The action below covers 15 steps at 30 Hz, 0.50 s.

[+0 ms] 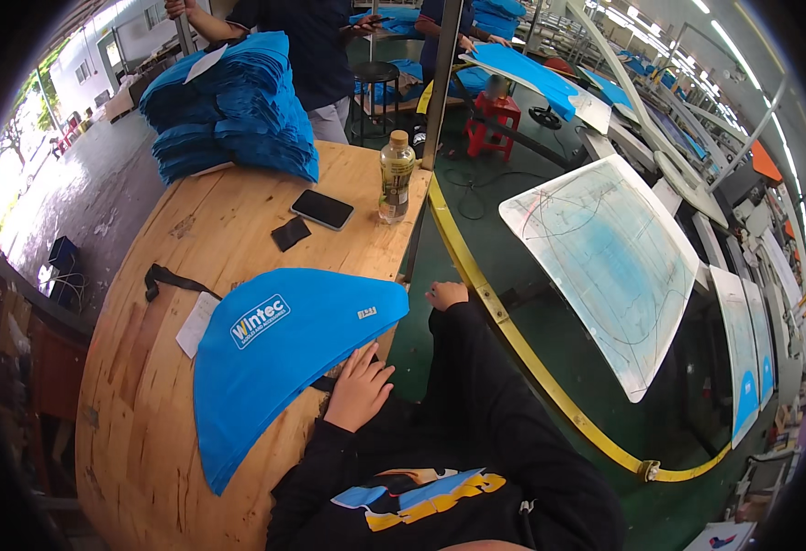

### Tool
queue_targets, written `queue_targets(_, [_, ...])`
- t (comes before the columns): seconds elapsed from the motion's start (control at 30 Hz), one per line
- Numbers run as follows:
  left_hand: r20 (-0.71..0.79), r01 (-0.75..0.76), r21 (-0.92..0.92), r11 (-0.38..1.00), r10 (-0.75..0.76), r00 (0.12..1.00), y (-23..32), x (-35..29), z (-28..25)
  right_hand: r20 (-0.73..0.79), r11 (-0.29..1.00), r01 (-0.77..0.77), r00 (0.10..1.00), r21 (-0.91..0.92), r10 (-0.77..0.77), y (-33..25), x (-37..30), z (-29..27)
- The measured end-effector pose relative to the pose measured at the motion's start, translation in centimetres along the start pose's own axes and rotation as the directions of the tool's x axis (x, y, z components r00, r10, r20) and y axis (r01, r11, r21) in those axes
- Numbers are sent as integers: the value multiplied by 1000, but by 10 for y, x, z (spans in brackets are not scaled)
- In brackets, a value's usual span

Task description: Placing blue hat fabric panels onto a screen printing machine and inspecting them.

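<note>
Blue curved fabric (279, 363) lies on a pale wooden table (146, 386); the left hand (360, 390), fingers extended, touches the fabric's edge; the right hand (446, 295) curls, grasp unclear.

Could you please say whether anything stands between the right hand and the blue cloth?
Nothing visible does: only open space separates the right hand from the blue cloth; the left hand is at its edge.

Strong daylight floods in at the upper left, washing out the outdoors (19, 138) and glaring off the grey floor (63, 207). Tube lights (736, 54) streak the upper right. The bench (141, 395) is brightly lit; fisheye distortion bows its edge, and black vignetting fills the corners.
</note>
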<state>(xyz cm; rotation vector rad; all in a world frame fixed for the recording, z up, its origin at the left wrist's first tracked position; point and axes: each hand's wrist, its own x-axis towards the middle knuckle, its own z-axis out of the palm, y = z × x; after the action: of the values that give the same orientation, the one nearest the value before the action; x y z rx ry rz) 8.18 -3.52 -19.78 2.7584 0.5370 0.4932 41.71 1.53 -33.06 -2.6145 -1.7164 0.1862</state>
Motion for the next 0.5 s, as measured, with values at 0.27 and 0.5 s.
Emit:
queue_targets(0.27, [6,4,-8,1000,-4,1000,-1,0,2,-18,1000,-2,1000,0,2,1,-2,-1])
queue_targets(0.5, [4,0,-10,1000,0,1000,0,1,0,-38,1000,0,999,7,1,3,0,2])
